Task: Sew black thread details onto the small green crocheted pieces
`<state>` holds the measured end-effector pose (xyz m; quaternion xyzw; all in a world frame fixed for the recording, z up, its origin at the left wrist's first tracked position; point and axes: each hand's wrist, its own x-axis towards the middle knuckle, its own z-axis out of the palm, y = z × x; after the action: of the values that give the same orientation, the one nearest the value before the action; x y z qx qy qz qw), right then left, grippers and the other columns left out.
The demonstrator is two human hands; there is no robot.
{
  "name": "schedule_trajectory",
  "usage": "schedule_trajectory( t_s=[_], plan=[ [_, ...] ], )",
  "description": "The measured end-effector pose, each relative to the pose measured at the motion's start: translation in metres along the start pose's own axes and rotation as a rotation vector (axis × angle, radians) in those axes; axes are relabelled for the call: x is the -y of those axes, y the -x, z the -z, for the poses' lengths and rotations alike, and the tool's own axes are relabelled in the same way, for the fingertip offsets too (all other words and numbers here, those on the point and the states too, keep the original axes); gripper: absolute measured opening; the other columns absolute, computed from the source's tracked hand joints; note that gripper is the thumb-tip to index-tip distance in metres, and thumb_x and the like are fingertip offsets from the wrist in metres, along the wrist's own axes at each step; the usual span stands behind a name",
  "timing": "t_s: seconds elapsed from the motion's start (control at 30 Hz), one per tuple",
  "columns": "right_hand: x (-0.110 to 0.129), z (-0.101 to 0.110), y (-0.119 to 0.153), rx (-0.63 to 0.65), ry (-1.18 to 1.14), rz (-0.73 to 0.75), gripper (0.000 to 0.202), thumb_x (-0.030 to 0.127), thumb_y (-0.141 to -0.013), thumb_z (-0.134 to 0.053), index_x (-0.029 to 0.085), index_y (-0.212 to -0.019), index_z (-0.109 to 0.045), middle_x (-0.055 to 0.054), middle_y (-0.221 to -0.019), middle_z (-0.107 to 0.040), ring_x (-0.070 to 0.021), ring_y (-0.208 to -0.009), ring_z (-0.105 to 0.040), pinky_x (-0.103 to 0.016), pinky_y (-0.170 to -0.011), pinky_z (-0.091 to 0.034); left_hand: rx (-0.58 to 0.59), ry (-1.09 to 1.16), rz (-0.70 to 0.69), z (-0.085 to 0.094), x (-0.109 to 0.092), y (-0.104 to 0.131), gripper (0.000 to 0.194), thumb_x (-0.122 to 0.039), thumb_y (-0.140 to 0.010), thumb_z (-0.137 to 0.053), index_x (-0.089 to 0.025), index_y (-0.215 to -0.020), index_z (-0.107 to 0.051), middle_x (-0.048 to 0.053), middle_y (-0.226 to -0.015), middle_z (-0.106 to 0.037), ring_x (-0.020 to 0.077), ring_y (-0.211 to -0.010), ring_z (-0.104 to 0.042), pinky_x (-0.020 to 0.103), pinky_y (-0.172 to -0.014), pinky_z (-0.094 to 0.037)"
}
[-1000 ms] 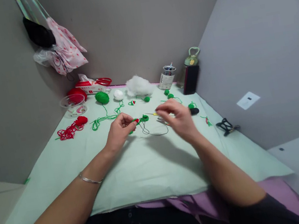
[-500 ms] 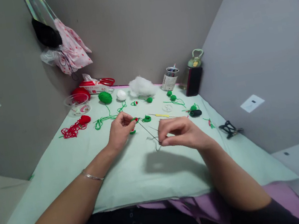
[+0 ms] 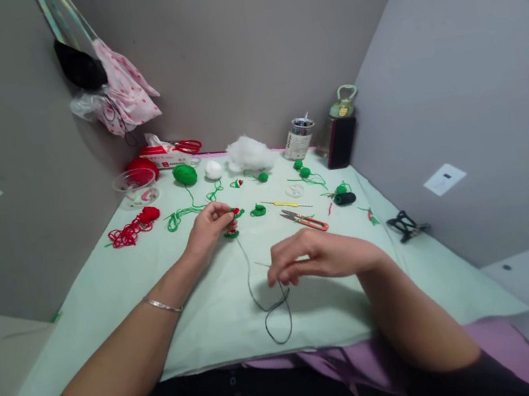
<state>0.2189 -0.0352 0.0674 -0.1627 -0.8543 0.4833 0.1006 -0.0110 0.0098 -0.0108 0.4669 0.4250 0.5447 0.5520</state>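
Note:
My left hand (image 3: 210,230) pinches a small red and green crocheted piece (image 3: 235,213), part of which hangs below the fingers. Between the fingertips of my right hand (image 3: 305,256) is a thin needle (image 3: 262,264), its tip pointing left. A dark thread (image 3: 251,288) runs slack from the crocheted piece down to the cloth, loops there and comes up under my right hand. Orange-handled snips (image 3: 313,222) lie just beyond my right hand, near a yellow crochet hook (image 3: 286,204) and a green crocheted piece (image 3: 258,210).
Red yarn (image 3: 131,232), a clear tub (image 3: 138,195), a green yarn ball (image 3: 185,174) and white stuffing (image 3: 250,154) lie left and back. A pen tin (image 3: 300,138), a phone (image 3: 342,143), a dark thread spool (image 3: 344,199) and a black clip (image 3: 405,226) are on the right.
My right hand has moved down and slightly left with the needle, uncovering the snips. The thread, taut before between both hands, now hangs loose in a loop.

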Motion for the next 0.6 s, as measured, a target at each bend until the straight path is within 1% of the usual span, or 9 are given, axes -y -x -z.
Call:
schedule_trajectory(
  t_s=[0.07, 0.17, 0.2, 0.27, 0.33, 0.4, 0.47, 0.6],
  plan=[
    [-0.011, -0.003, -0.004, -0.083, 0.186, -0.094, 0.027, 0.015, -0.098, -0.053, 0.020, -0.115, -0.073, -0.006, -0.098, -0.071, -0.0117, -0.075, -0.066, -0.026, -0.073, -0.052, 0.010, 0.056, 0.037, 0.000, -0.002, 0.001, 0.030, -0.030, -0.073, -0.078, -0.016, -0.094, -0.061, -0.001, -0.078, -0.065, 0.0127, -0.072, -0.063, 0.030, -0.072, -0.051],
    [-0.029, 0.001, -0.003, -0.272, 0.504, -0.220, 0.033, 0.015, -0.096, -0.055, 0.026, -0.124, -0.068, -0.008, -0.120, -0.068, -0.0176, -0.096, -0.068, -0.031, -0.084, -0.050, 0.024, 0.115, 0.083, -0.001, -0.006, 0.002, 0.030, -0.029, -0.073, -0.079, -0.015, -0.094, -0.063, 0.000, -0.081, -0.065, 0.0125, -0.073, -0.064, 0.028, -0.073, -0.051],
    [-0.035, 0.005, -0.002, -0.344, 0.609, -0.294, 0.033, 0.016, -0.096, -0.054, 0.026, -0.125, -0.067, -0.009, -0.124, -0.067, -0.0195, -0.101, -0.067, -0.032, -0.084, -0.049, 0.027, 0.135, 0.095, -0.001, -0.007, 0.003, 0.029, -0.028, -0.072, -0.079, -0.015, -0.093, -0.063, 0.000, -0.081, -0.065, 0.0125, -0.073, -0.064, 0.028, -0.073, -0.050],
    [-0.046, 0.014, 0.003, -0.434, 0.789, -0.500, 0.031, 0.016, -0.097, -0.051, 0.023, -0.122, -0.067, -0.011, -0.120, -0.068, -0.0216, -0.099, -0.065, -0.031, -0.079, -0.047, 0.035, 0.163, 0.116, -0.002, -0.009, 0.004, 0.029, -0.027, -0.072, -0.080, -0.016, -0.092, -0.063, 0.000, -0.081, -0.066, 0.0129, -0.073, -0.065, 0.028, -0.074, -0.050],
    [-0.056, 0.023, 0.007, -0.420, 0.913, -0.711, 0.026, 0.015, -0.096, -0.050, 0.018, -0.115, -0.069, -0.013, -0.112, -0.068, -0.0234, -0.096, -0.064, -0.030, -0.072, -0.043, 0.047, 0.176, 0.129, -0.002, -0.010, 0.004, 0.028, -0.026, -0.073, -0.080, -0.016, -0.092, -0.062, 0.000, -0.081, -0.066, 0.0135, -0.074, -0.066, 0.028, -0.074, -0.050],
    [-0.065, 0.031, 0.009, -0.364, 0.977, -0.838, 0.022, 0.016, -0.094, -0.052, 0.015, -0.109, -0.069, -0.015, -0.110, -0.068, -0.0259, -0.098, -0.063, -0.029, -0.066, -0.038, 0.065, 0.174, 0.128, -0.003, -0.010, 0.005, 0.027, -0.027, -0.073, -0.079, -0.016, -0.091, -0.062, 0.001, -0.083, -0.067, 0.0137, -0.075, -0.066, 0.029, -0.075, -0.049],
    [-0.073, 0.034, 0.010, -0.335, 0.998, -0.881, 0.020, 0.017, -0.093, -0.053, 0.014, -0.106, -0.068, -0.015, -0.112, -0.067, -0.0267, -0.099, -0.062, -0.029, -0.063, -0.034, 0.081, 0.165, 0.118, -0.003, -0.010, 0.006, 0.025, -0.027, -0.074, -0.078, -0.017, -0.091, -0.062, 0.001, -0.086, -0.068, 0.0137, -0.076, -0.066, 0.029, -0.076, -0.049],
    [-0.080, 0.034, 0.009, -0.317, 0.999, -0.874, 0.019, 0.016, -0.091, -0.052, 0.013, -0.098, -0.069, -0.015, -0.108, -0.069, -0.0251, -0.090, -0.064, -0.031, -0.061, -0.031, 0.100, 0.142, 0.108, -0.005, -0.009, 0.008, 0.023, -0.027, -0.076, -0.077, -0.016, -0.091, -0.063, 0.002, -0.087, -0.068, 0.0137, -0.078, -0.066, 0.029, -0.079, -0.049]
  ],
)
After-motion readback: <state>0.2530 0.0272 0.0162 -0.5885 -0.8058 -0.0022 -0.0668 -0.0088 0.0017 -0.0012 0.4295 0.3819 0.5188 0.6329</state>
